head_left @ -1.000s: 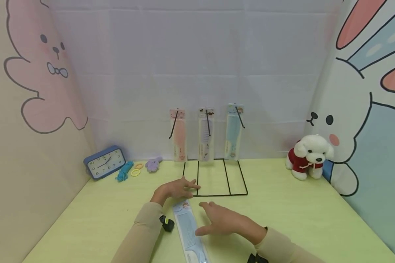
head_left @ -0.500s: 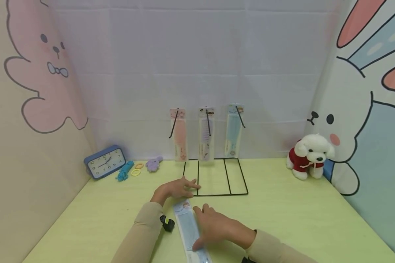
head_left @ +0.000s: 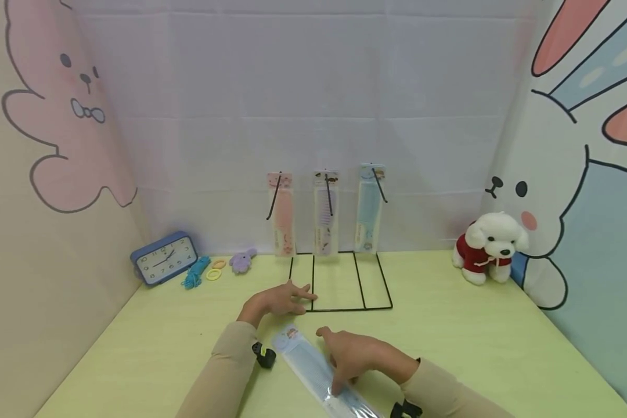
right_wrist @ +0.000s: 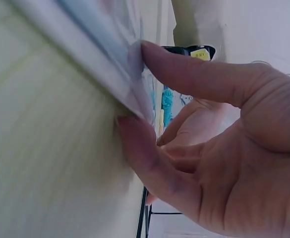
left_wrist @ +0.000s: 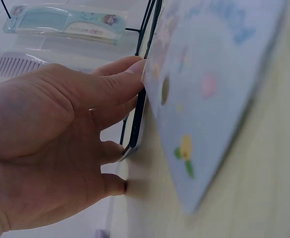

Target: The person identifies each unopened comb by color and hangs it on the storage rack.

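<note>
A light-blue comb in a clear pack (head_left: 307, 361) lies slanted on the table in front of the wire rack. My right hand (head_left: 356, 353) pinches its right edge; in the right wrist view the thumb (right_wrist: 192, 74) is on the pack's face and a finger curls at its edge. My left hand (head_left: 279, 299) rests spread on the front left of the black rack (head_left: 339, 310), its fingers fairly straight over the wires. Packaged combs hang from the rack's hooks: a pink comb (head_left: 282, 217), a purple comb (head_left: 326, 215) and a blue comb (head_left: 368, 212).
At the back left stand a blue clock (head_left: 166, 259), a bundle of blue cord (head_left: 195, 273), two small rings (head_left: 214, 274) and a purple toy (head_left: 242, 261). A white plush dog (head_left: 493, 247) sits at the back right, beside the wall.
My right hand has come down onto the comb pack and pinched it. The pack's near end has swung to the right. The left hand has stayed on the rack.
</note>
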Demonstrator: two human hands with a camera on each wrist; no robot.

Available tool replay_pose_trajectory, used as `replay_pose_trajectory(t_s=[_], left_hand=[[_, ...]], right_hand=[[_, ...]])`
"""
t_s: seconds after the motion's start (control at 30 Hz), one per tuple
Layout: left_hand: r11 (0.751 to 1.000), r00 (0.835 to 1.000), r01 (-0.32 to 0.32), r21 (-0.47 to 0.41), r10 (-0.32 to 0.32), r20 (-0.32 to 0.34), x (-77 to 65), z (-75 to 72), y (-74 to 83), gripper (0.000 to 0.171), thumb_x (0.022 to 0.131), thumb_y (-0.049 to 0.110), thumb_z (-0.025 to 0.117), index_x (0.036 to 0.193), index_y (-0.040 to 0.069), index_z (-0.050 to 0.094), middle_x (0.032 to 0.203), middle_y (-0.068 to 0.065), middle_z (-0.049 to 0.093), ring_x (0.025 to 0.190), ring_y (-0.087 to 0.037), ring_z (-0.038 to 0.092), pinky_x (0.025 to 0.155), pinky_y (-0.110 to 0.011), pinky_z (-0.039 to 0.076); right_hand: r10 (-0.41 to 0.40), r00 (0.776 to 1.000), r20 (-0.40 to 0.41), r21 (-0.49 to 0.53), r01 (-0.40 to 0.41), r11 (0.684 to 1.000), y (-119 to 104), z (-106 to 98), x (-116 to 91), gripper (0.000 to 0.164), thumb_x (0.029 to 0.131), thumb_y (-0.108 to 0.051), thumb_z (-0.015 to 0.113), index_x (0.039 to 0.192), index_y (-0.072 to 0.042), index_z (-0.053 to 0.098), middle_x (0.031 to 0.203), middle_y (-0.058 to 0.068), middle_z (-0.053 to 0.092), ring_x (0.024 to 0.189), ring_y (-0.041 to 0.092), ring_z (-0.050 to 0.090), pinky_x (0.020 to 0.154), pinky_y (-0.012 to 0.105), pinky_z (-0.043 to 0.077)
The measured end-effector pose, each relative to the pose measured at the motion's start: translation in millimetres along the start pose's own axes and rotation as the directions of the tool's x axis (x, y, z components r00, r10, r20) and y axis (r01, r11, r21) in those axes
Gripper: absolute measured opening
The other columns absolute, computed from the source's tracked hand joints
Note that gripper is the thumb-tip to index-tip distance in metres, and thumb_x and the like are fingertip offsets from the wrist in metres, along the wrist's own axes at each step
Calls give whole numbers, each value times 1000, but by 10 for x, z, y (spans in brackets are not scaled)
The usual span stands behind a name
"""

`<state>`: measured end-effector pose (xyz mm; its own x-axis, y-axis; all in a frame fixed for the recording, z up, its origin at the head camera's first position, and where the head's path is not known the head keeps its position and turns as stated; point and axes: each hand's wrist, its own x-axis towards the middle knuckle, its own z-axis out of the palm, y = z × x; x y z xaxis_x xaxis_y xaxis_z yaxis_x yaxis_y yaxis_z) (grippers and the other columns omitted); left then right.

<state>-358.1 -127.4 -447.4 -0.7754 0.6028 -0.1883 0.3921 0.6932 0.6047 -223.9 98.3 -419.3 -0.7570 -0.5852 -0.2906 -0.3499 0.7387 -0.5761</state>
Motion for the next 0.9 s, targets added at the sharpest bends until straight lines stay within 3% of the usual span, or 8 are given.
replay_pose_trajectory(t_s=[0.17, 0.3, 0.5, 0.6, 0.67, 0.73, 0.83, 0.9], left_hand=[[1000, 1000, -16, -16, 16, 13, 4, -13, 10, 44, 97, 14, 66, 140, 19, 61, 161, -6, 29, 149, -44, -7, 116, -63, 7], [1000, 1000, -9, -20, 9, 14, 15, -14, -2, 44, 96, 15, 66, 140, 20, 61, 161, -5, 29, 149, -44, -6, 116, -64, 7], [1000, 1000, -22, -13, 23, 15, 34, -7, 0, 43, 97, 17, 65, 140, 20, 61, 161, -5, 29, 149, -44, -6, 117, -62, 8], [1000, 1000, -28, -6, 28, 2, 32, -8, 13, 38, 100, 15, 61, 137, 19, 64, 160, -10, 32, 149, -46, 2, 116, -61, 15], [998, 999, -53, -17, 53, -8, 33, -16, 21, 31, 99, 11, 61, 128, 14, 70, 148, -14, 51, 141, -44, 34, 109, -55, 34], [998, 998, -50, -38, 49, -26, 30, -14, 5, 30, 97, 9, 63, 127, 9, 69, 144, -19, 52, 134, -42, 43, 106, -54, 38], [998, 999, -41, -41, 40, -19, 29, -11, -17, 35, 95, 11, 67, 130, 9, 67, 148, -18, 48, 138, -42, 38, 110, -56, 33], [999, 1000, -16, -32, 16, -7, 18, -2, -29, 43, 96, 14, 67, 139, 12, 61, 160, -17, 30, 149, -45, 7, 117, -61, 12]], right_hand=[[-14, 995, 96, 172, -3, 985, 139, -94, -30, 84, 72, 0, 87, 141, -9, 41, 83, 2, 60, 58, 18, 62, 51, 30, 53], [-49, 977, 209, 403, -40, 914, 320, -215, -30, 72, 78, 12, 77, 138, -10, 45, 95, 10, 60, 71, 24, 65, 53, 36, 57], [-123, 958, 258, 552, -42, 833, 578, -428, -72, 72, 84, 13, 70, 145, -12, 41, 106, 14, 57, 78, 25, 66, 56, 35, 58], [-194, 958, 213, 591, 32, 806, 627, -538, -113, 81, 86, 10, 70, 154, -17, 34, 111, 15, 57, 79, 25, 66, 56, 34, 58], [-233, 960, 152, 596, 99, 797, 624, -616, -148, 88, 87, 8, 70, 158, -24, 29, 115, 15, 58, 80, 24, 67, 56, 34, 58], [-261, 963, 67, 564, 179, 806, 609, -700, -190, 85, 88, 5, 69, 158, -27, 32, 119, 16, 58, 85, 25, 67, 58, 37, 58], [-293, 953, -74, 487, 291, 824, 595, -821, -261, 75, 89, 2, 68, 154, -25, 41, 129, 17, 55, 89, 25, 65, 61, 40, 59], [-331, 928, -169, 452, 372, 811, 600, -886, -310, 68, 91, 2, 68, 152, -18, 45, 132, 20, 52, 90, 25, 62, 63, 43, 59]])
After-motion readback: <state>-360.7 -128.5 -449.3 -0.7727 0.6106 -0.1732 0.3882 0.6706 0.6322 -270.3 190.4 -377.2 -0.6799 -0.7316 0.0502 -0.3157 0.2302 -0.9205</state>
